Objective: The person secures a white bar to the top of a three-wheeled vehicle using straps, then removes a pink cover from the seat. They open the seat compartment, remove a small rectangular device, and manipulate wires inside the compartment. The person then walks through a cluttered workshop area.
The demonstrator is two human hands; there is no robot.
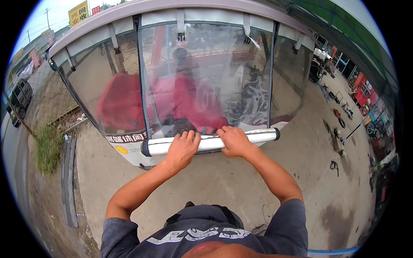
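In front of me hangs a clear plastic curtain with dark edge strips, on the side of a canopied vehicle. Its lower end is wound into a white roll with black ends, lying across the vehicle's low side panel. My left hand is closed over the roll left of its middle. Right of the middle, my right hand grips the same roll, fingers curled over the top. Behind the cloudy plastic are red seats or covers, blurred by reflections.
Straps with black buckles hang from the canopy edge. Concrete ground lies between me and the vehicle. A wire fence, grass tuft and parked dark vehicle stand left. Loose parts litter the right, near shopfronts.
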